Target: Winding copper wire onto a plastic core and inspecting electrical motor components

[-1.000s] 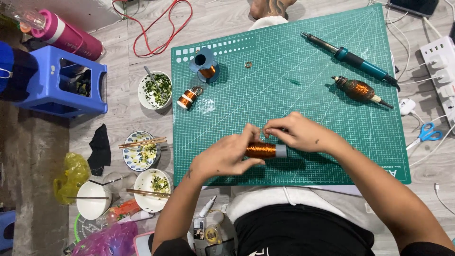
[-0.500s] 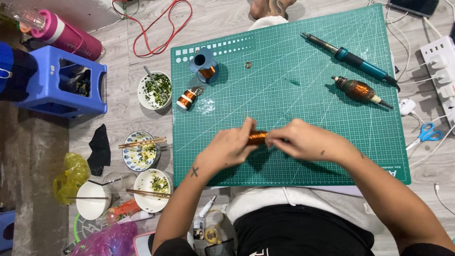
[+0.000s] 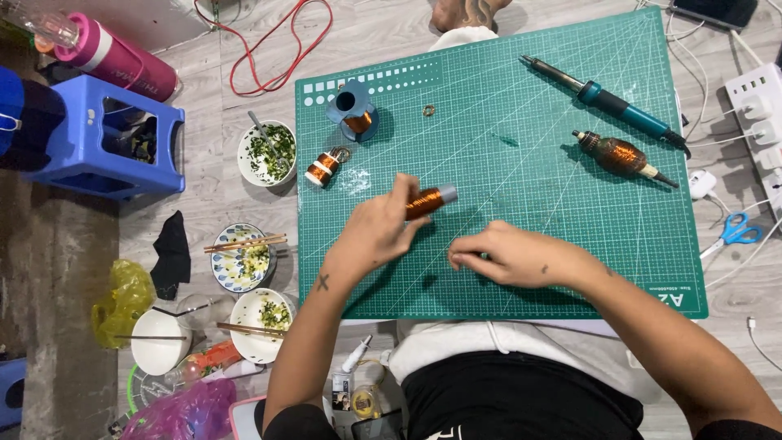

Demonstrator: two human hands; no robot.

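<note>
My left hand (image 3: 376, 232) holds a small spool of copper wire (image 3: 429, 200) lifted a little above the green cutting mat (image 3: 521, 98), its grey end pointing right. My right hand (image 3: 507, 254) rests on the mat just right of it, fingertips pinched together, seemingly on a thin wire that is too fine to see. Another copper spool (image 3: 323, 169) lies near the mat's left edge, and a blue spool (image 3: 353, 108) stands above it.
A soldering iron (image 3: 607, 101) and a copper-wound motor rotor (image 3: 617, 154) lie on the mat's right side. Bowls with food (image 3: 266, 152) and chopsticks sit left of the mat, near a blue stool (image 3: 102, 138), pink bottle (image 3: 114, 55), red cable, power strip (image 3: 757, 102) and scissors (image 3: 735, 231).
The hands were together on the spool near the mat's lower middle. Now my left hand has lifted the spool up and left, and my right hand has drawn away to the right.
</note>
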